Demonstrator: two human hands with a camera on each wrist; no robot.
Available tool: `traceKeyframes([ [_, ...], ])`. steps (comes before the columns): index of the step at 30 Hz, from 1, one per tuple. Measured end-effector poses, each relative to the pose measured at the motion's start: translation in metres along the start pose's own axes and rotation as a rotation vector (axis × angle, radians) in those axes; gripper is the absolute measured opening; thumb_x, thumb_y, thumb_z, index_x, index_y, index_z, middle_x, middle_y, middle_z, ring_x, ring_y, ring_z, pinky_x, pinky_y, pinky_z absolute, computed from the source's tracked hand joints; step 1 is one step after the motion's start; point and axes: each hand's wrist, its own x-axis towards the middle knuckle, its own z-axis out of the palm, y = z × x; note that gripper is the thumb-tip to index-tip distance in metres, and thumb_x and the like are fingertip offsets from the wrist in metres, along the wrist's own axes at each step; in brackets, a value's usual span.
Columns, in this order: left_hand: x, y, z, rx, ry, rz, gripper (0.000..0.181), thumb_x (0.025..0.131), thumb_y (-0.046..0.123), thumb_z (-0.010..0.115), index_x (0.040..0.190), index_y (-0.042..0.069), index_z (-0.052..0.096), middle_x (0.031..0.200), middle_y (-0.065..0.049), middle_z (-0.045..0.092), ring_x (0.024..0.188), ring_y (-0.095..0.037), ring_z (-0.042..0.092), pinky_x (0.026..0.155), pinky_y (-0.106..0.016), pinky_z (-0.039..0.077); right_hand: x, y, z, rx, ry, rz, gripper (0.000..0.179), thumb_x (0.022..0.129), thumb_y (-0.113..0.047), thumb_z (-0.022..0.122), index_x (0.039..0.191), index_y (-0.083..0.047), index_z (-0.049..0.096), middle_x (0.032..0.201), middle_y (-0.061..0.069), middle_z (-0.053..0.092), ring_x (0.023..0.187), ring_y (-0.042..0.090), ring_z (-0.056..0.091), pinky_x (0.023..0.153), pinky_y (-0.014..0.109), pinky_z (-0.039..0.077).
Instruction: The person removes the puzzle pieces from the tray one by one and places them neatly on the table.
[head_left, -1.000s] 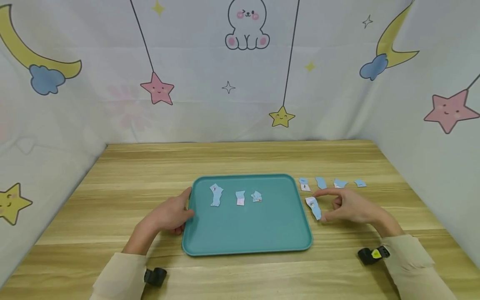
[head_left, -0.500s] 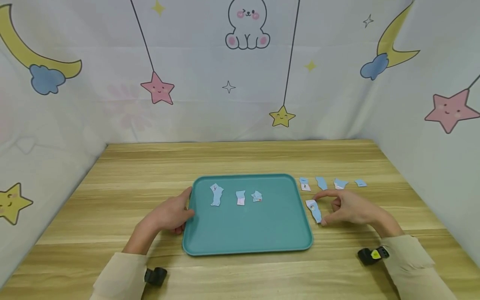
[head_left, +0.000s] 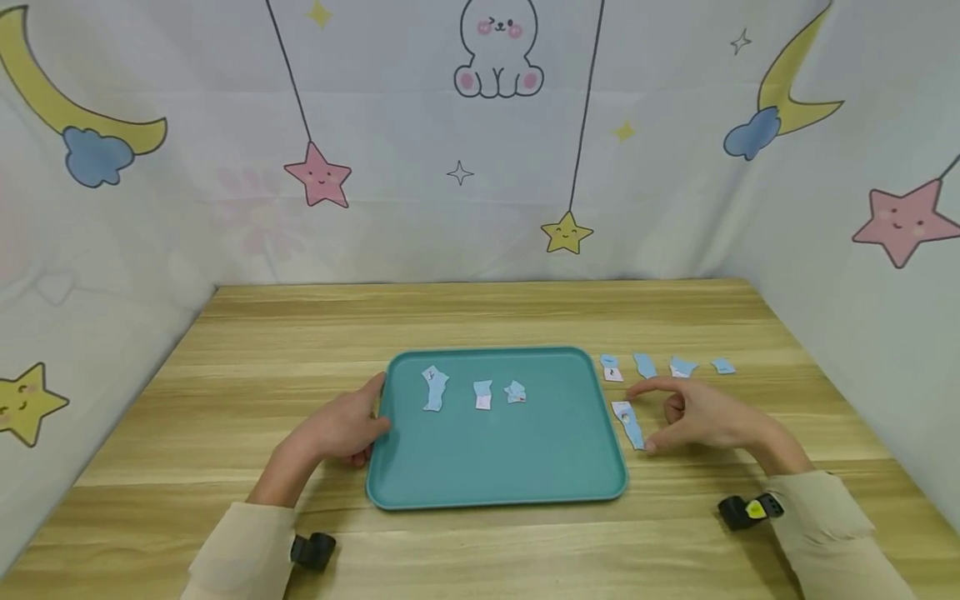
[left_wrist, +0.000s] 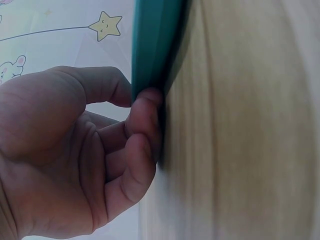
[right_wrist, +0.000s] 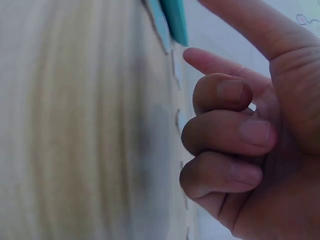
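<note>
My left hand point(head_left: 345, 425) grips the left rim of a teal tray point(head_left: 495, 467), with fingers curled at its underside in the left wrist view. Three small groups of torn paper lie on the tray: a long blue scrap point(head_left: 435, 390), a blue-and-pink scrap point(head_left: 482, 395) and a jagged cluster point(head_left: 515, 392). Outside the right rim, a long printed paper scrap point(head_left: 628, 425) lies on the table. My right hand point(head_left: 697, 414) is beside it, index finger and thumb spread apart, the other fingers bent. The thumb tip is at the scrap's near end; whether it touches cannot be told.
Several more torn scraps lie in a row at the tray's back right: a blue-and-pink one point(head_left: 611, 368), a blue one point(head_left: 644, 365), a wider one point(head_left: 682, 367) and a small one point(head_left: 723, 366). A printed cloth point(head_left: 390, 225) stands behind the wooden table point(head_left: 480, 317).
The long scrap by my right hand has shifted slightly nearer to me and now lies flatter on the table. My left hand and the tray have stayed in place.
</note>
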Motion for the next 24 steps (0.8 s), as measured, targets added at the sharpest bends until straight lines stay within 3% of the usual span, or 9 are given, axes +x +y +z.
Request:
traceKeyframes([
  [11, 0.001, -0.002, 0.000, -0.009, -0.005, 0.009, 0.081, 0.099, 0.007, 0.049, 0.166, -0.008, 0.006, 0.057, -0.006, 0.060, 0.046, -0.015, 0.057, 0.048, -0.029, 0.048, 0.011, -0.024, 0.002, 0.006, 0.160, -0.071, 0.061, 0.087, -0.024, 0.087, 0.141, -0.007, 0.064, 0.070, -0.006, 0.047, 0.060, 0.003, 0.039, 0.054, 0.024, 0.038],
  [24, 0.001, -0.003, 0.000, -0.004, 0.007, 0.013, 0.084, 0.099, 0.008, 0.050, 0.167, -0.007, 0.003, 0.060, -0.007, 0.062, 0.046, -0.016, 0.057, 0.048, -0.030, 0.049, 0.038, -0.058, 0.000, 0.062, 0.138, -0.108, 0.060, 0.089, -0.023, 0.086, 0.144, -0.010, 0.064, 0.069, -0.002, 0.049, 0.059, 0.007, 0.042, 0.056, 0.025, 0.042],
])
